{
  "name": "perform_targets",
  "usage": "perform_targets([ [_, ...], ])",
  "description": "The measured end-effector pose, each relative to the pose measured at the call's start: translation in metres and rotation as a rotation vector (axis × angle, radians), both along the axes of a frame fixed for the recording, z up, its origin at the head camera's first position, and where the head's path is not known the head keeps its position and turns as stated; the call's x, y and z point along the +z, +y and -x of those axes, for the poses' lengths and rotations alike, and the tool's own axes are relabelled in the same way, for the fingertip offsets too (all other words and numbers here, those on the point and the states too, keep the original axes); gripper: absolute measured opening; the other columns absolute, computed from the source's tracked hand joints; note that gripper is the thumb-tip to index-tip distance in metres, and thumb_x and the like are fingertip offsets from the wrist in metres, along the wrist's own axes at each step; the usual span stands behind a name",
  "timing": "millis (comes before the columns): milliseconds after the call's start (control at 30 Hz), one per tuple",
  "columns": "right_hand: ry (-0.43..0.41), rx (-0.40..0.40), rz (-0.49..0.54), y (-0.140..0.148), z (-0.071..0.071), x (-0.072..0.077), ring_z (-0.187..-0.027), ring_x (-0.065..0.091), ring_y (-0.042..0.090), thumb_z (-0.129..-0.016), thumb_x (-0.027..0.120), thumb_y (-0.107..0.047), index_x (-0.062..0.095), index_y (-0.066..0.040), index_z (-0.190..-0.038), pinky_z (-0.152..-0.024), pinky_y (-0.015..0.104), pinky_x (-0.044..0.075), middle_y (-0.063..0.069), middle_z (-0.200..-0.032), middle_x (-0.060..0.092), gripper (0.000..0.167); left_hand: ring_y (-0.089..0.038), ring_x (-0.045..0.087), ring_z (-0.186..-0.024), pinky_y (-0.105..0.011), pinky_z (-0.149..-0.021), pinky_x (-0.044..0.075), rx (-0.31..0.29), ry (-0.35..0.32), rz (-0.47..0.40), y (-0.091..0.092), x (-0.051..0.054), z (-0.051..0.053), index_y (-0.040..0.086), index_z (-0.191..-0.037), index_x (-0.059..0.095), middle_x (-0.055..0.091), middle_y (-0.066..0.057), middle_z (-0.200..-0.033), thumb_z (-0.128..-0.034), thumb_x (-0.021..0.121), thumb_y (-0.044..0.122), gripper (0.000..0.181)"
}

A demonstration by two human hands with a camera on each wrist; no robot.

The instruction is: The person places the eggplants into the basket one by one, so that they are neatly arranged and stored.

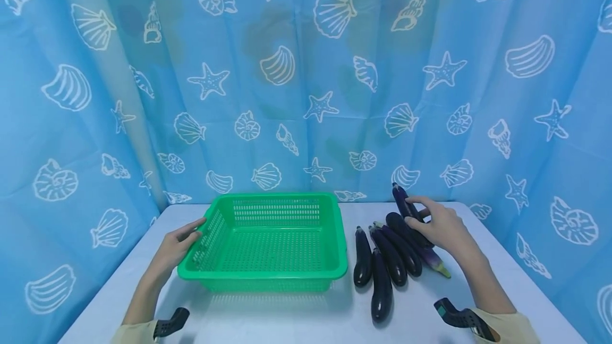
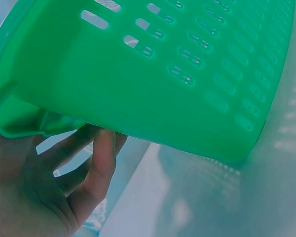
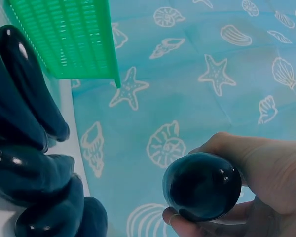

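A green plastic basket (image 1: 268,282) stands on the table, and my left hand (image 1: 173,246) is at its left side. The left wrist view shows that hand (image 2: 64,182) with bent, relaxed fingers, their tips touching the basket's outer wall (image 2: 138,94) below the rim. At the right, my right hand (image 1: 442,224) holds a dark eggplant (image 1: 403,200) between thumb and fingers, over the back of the eggplant group. In the right wrist view the held eggplant (image 3: 202,186) appears rounded end on, thumb above and fingers below it, in my hand (image 3: 266,182).
Several other eggplants (image 1: 381,291) lie side by side right of the basket; one with a purple and green end (image 1: 437,263) points toward the front right. A blue curtain (image 1: 296,94) with white shell prints hangs behind and beside the white table (image 1: 268,323).
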State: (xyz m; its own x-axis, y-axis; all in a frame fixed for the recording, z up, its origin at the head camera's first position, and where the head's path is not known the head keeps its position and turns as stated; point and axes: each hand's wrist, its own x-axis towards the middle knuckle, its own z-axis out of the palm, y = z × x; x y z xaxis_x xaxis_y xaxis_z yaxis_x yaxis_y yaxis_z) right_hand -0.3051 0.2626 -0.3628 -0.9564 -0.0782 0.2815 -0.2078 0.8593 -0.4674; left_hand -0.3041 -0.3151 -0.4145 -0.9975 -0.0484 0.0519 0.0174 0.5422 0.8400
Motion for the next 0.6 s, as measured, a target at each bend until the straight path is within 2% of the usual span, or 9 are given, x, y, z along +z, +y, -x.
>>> perform_targets([
  [267, 0.014, 0.012, 0.013, -0.009, 0.001, 0.005, -0.095, 0.068, 0.044, -0.094, 0.063, -0.032, 0.047, -0.013, -0.142, -0.068, 0.045, 0.06, 0.032, -0.121, 0.063, 0.054, -0.044, 0.024, -0.147, -0.059, -0.117, 0.027, 0.011, 0.002, 0.005, 0.0, -0.001, 0.003, 0.017, -0.152, 0.037, 0.028, -0.021, -0.16, -0.1039, 0.045, 0.039, 0.054],
  [600, 0.027, 0.044, 0.018, -0.025, 0.003, 0.006, -0.091, 0.07, 0.039, -0.095, 0.063, -0.031, 0.048, -0.015, -0.142, -0.069, 0.045, 0.059, 0.029, -0.119, 0.065, 0.052, -0.043, 0.023, -0.148, -0.059, -0.118, 0.026, 0.01, -0.007, -0.016, 0.0, -0.002, 0.002, 0.018, -0.152, 0.038, 0.028, -0.019, -0.16, -0.1038, 0.045, 0.039, 0.053],
])
